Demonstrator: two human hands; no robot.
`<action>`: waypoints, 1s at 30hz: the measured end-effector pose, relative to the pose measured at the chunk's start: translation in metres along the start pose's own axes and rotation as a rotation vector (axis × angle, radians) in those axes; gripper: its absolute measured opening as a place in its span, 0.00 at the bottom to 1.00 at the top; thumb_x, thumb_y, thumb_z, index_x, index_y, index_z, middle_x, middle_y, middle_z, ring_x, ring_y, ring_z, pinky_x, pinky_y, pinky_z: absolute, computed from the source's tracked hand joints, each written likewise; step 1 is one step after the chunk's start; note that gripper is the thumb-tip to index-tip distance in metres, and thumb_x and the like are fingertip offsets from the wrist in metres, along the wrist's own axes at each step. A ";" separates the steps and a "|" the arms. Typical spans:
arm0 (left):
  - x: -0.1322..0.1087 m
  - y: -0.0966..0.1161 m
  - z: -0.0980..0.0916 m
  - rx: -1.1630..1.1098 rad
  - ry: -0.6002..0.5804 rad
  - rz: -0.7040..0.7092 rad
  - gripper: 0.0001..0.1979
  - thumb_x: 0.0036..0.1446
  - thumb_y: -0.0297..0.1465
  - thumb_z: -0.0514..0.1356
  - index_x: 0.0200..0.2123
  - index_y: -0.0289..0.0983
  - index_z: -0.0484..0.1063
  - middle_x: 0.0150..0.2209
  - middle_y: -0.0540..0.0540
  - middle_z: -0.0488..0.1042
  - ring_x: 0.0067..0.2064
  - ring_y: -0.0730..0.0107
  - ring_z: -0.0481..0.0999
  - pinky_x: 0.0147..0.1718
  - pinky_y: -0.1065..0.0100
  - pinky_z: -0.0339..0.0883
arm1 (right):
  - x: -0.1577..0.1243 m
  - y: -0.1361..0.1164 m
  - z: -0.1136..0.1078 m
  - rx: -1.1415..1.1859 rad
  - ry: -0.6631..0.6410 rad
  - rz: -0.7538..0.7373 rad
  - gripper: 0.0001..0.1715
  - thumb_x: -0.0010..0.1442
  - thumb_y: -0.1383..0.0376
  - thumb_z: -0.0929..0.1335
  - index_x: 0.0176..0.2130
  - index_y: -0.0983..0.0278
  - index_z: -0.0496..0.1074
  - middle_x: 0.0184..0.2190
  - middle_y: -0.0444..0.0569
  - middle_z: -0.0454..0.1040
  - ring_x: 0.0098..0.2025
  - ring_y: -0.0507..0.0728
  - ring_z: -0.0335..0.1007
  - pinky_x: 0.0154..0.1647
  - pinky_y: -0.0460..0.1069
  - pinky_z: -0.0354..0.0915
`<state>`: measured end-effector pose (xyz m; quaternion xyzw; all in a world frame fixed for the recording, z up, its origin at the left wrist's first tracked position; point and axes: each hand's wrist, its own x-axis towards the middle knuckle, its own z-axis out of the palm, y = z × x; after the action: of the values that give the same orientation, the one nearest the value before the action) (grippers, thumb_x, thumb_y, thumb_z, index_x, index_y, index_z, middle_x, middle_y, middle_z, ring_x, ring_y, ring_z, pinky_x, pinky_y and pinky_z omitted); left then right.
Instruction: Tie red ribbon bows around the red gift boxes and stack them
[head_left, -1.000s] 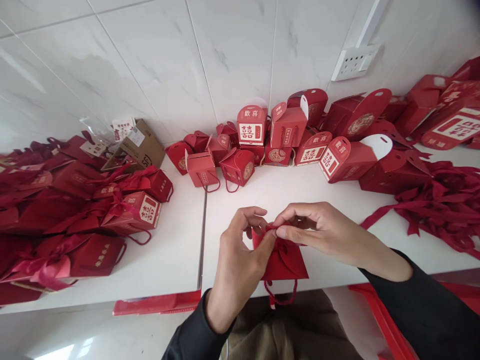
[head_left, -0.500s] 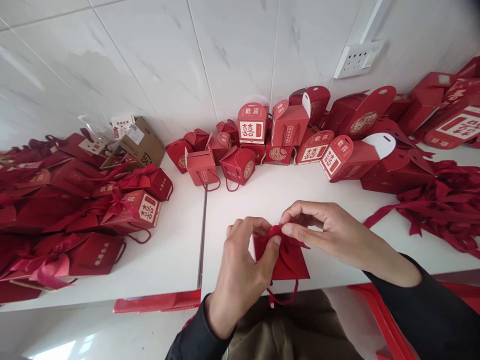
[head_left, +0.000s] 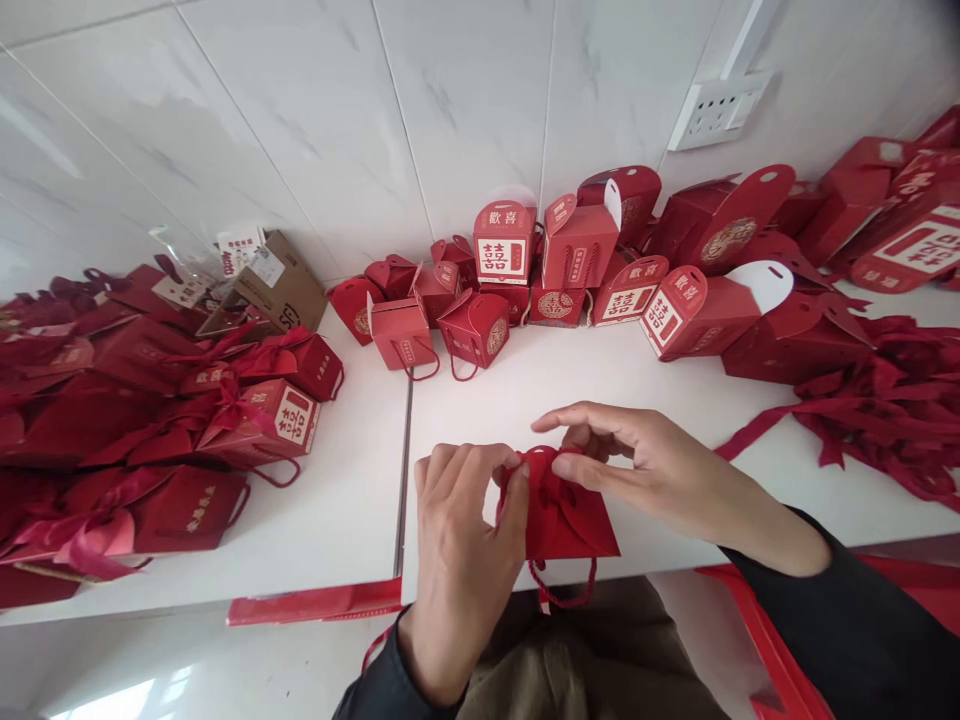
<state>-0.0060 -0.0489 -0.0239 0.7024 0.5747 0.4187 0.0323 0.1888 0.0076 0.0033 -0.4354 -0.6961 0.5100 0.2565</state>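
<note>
A small red gift box (head_left: pixel 581 537) with rounded closing flaps and a twisted red cord handle (head_left: pixel 574 598) sits at the table's front edge. Red ribbon (head_left: pixel 553 488) runs over its top between both hands. My left hand (head_left: pixel 469 550) pinches the ribbon between thumb and forefinger at the box's left side. On the other side, my right hand (head_left: pixel 637 450) has thumb and bent fingers closed on the ribbon, its forefinger stretched out above. The ribbon's exact path under the fingertips is hard to make out.
More red boxes (head_left: pixel 574 255) stand along the tiled wall. Beribboned boxes (head_left: pixel 180 505) crowd the left side of the white table (head_left: pixel 360 500), near a cardboard carton (head_left: pixel 281 280). A heap of loose red ribbons (head_left: pixel 885 410) lies at right. A socket (head_left: pixel 720 108) is on the wall.
My left hand has moved left, away from the middle of the box top, drawing ribbon with it. My right hand has shifted slightly left, and its forefinger has straightened.
</note>
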 end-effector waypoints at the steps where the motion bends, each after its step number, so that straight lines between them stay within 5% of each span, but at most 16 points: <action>1: 0.000 0.000 0.001 -0.026 0.000 -0.014 0.10 0.61 0.20 0.62 0.34 0.41 0.68 0.30 0.54 0.74 0.35 0.68 0.69 0.39 0.65 0.60 | 0.000 0.000 0.001 -0.003 -0.012 -0.010 0.12 0.67 0.52 0.72 0.46 0.54 0.78 0.36 0.41 0.77 0.38 0.54 0.72 0.38 0.47 0.67; 6: 0.003 -0.002 0.001 -0.133 -0.047 -0.172 0.09 0.60 0.24 0.63 0.32 0.41 0.67 0.30 0.53 0.72 0.35 0.68 0.69 0.38 0.65 0.61 | -0.001 0.001 0.000 -0.006 0.036 -0.019 0.10 0.68 0.54 0.71 0.39 0.56 0.77 0.34 0.40 0.77 0.35 0.53 0.71 0.36 0.46 0.66; 9: 0.003 0.000 -0.002 -0.259 -0.196 -0.232 0.02 0.64 0.30 0.62 0.40 0.41 0.73 0.34 0.52 0.75 0.38 0.66 0.71 0.41 0.62 0.64 | 0.000 0.003 0.000 0.009 0.049 -0.029 0.09 0.69 0.55 0.71 0.38 0.57 0.76 0.33 0.39 0.76 0.35 0.52 0.71 0.36 0.46 0.66; 12: 0.003 0.007 0.000 -0.324 -0.316 -0.230 0.07 0.63 0.31 0.62 0.45 0.42 0.76 0.36 0.50 0.77 0.40 0.64 0.70 0.43 0.61 0.63 | 0.001 0.003 0.001 0.031 0.054 -0.038 0.09 0.68 0.56 0.71 0.37 0.57 0.75 0.33 0.39 0.76 0.35 0.51 0.72 0.37 0.46 0.66; 14: 0.004 0.009 0.005 -0.333 -0.316 -0.245 0.03 0.63 0.30 0.62 0.37 0.41 0.76 0.33 0.50 0.76 0.38 0.64 0.69 0.41 0.62 0.62 | 0.001 0.001 0.001 0.041 0.048 -0.037 0.08 0.68 0.57 0.71 0.38 0.57 0.75 0.33 0.38 0.76 0.35 0.51 0.72 0.37 0.46 0.67; 17: 0.006 0.009 0.010 -0.395 -0.259 -0.305 0.10 0.65 0.30 0.59 0.30 0.40 0.74 0.29 0.50 0.73 0.35 0.66 0.67 0.37 0.64 0.61 | -0.002 -0.001 -0.003 0.026 0.019 -0.024 0.07 0.68 0.56 0.71 0.42 0.56 0.78 0.36 0.40 0.79 0.38 0.53 0.75 0.40 0.47 0.69; 20: 0.008 0.006 0.011 -0.468 -0.249 -0.367 0.10 0.66 0.33 0.59 0.31 0.40 0.76 0.29 0.50 0.74 0.34 0.67 0.67 0.36 0.66 0.61 | -0.006 0.000 -0.008 -0.023 0.029 -0.010 0.10 0.67 0.55 0.71 0.45 0.55 0.79 0.40 0.42 0.81 0.40 0.55 0.77 0.43 0.49 0.71; 30: 0.018 0.012 0.011 -0.785 -0.380 -0.560 0.13 0.67 0.37 0.58 0.32 0.37 0.73 0.28 0.50 0.75 0.29 0.73 0.68 0.28 0.71 0.61 | -0.015 -0.007 -0.010 -0.160 0.113 -0.095 0.06 0.65 0.59 0.73 0.35 0.56 0.77 0.32 0.40 0.77 0.30 0.52 0.70 0.32 0.47 0.66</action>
<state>0.0097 -0.0327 -0.0148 0.5201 0.5244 0.4430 0.5081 0.2017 -0.0010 0.0152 -0.4491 -0.7389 0.4144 0.2838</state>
